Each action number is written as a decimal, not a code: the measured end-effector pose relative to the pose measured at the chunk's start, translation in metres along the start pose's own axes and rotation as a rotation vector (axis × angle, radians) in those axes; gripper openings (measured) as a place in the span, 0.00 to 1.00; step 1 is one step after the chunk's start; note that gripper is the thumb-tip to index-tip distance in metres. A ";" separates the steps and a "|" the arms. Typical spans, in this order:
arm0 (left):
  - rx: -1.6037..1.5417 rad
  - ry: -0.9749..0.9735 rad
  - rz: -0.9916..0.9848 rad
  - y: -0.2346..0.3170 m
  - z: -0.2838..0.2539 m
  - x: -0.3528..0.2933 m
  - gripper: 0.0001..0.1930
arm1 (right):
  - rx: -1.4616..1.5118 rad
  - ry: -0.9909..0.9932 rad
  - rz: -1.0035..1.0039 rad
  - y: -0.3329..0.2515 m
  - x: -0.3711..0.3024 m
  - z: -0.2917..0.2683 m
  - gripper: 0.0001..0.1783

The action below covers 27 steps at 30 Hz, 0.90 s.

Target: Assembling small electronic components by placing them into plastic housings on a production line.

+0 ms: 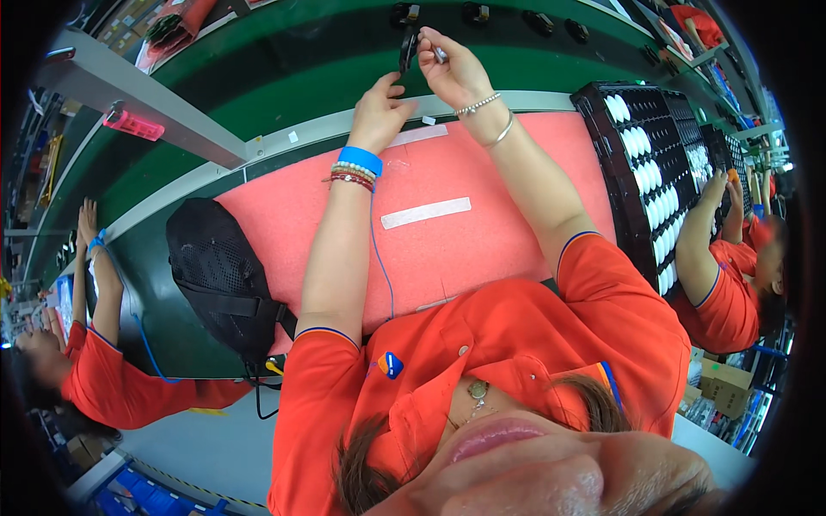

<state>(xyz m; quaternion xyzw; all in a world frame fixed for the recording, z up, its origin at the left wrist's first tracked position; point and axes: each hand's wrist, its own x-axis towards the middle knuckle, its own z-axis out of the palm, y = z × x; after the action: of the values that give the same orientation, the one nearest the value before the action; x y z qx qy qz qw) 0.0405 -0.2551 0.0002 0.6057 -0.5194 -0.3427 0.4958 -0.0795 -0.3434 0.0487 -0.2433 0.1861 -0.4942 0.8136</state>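
Extending beyond the left hand [380,113], just left of the right hand [452,70], the black part [407,52] is probably light and stiff (hold by its edges). Its long axis points away from the wearer; left fingertips meet its near end, grip uncertain. Right fingers curl around a silvery item [440,55].

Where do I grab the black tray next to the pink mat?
Probably by the long rim of the black tray, coming from the side of the pink mat. That edge has none of the white round things on it; they sit in rows inside, so fingers there should miss them.
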 end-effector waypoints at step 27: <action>-0.852 0.298 0.011 0.015 -0.011 -0.001 0.15 | -1.820 -0.678 -0.962 0.007 -0.046 0.003 0.12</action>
<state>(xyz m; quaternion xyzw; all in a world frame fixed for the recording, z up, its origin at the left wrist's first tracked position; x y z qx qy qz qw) 0.0463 -0.2507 0.0179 0.3877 -0.2582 -0.4322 0.7722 -0.0934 -0.2985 0.0505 -0.9272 0.1335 -0.3452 0.0581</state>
